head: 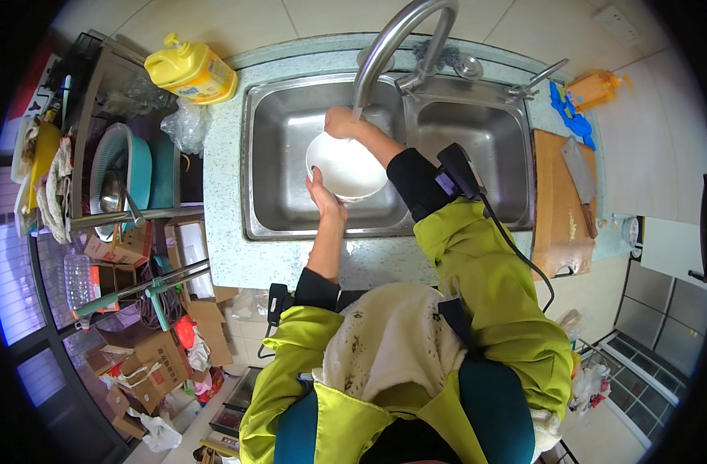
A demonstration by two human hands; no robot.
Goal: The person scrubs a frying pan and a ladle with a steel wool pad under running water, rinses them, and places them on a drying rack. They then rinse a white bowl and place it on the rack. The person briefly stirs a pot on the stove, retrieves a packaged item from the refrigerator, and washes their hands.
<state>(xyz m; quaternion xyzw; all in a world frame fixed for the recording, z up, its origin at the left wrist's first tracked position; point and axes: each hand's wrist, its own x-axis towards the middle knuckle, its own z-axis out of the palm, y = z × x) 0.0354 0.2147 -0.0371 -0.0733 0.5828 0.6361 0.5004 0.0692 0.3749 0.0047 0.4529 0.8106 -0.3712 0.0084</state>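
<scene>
A white bowl [346, 165] is tilted over the left basin of a stainless steel double sink [266, 174]. My left hand [326, 196] grips its near left rim, the thumb on the inside and the fingers beneath. At the bowl's far rim is my right hand [344, 123], its fingers curled and mostly hidden. Whether those fingers hold the rim or something else cannot be seen. Directly above the right hand ends the spout of a curved metal faucet [382, 49]. The bowl's inside looks plain white.
A wooden cutting board [553, 203] with a cleaver [579, 174] lies right of the sink. Behind it are a blue glove [571, 119] and an orange bottle [597, 90]. A yellow pump jug [191, 69] and a plastic bag [185, 126] stand left, beside a rack with a teal basin [141, 165].
</scene>
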